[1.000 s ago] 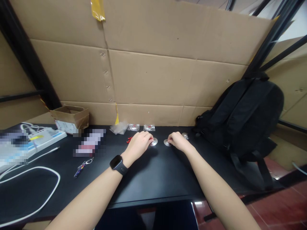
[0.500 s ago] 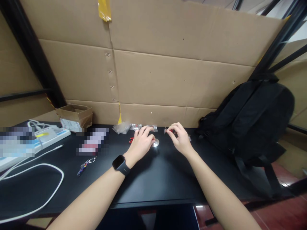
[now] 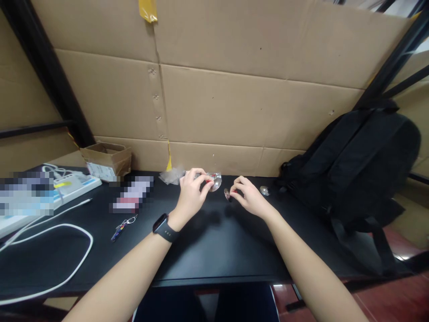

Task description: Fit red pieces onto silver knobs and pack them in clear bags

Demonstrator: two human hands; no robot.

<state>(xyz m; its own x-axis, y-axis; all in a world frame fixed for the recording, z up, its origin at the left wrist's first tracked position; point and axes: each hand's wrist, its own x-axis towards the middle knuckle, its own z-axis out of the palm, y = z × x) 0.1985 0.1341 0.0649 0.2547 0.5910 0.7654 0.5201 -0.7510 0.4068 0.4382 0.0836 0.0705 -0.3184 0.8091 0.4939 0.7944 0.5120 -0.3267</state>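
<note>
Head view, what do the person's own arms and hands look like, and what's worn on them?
No sleeves show on the left forearm or right forearm, and the left hand and right hand are gloveless. The left wrist wears a dark watch with a rounded rectangular face and a dark strap with small dots. Nothing shows on the right wrist.

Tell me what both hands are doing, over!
Left hand: pinching a round disc. Right hand: pinching a second disc. Discs not touching. Black backpack off right, clear of both hands.
</note>
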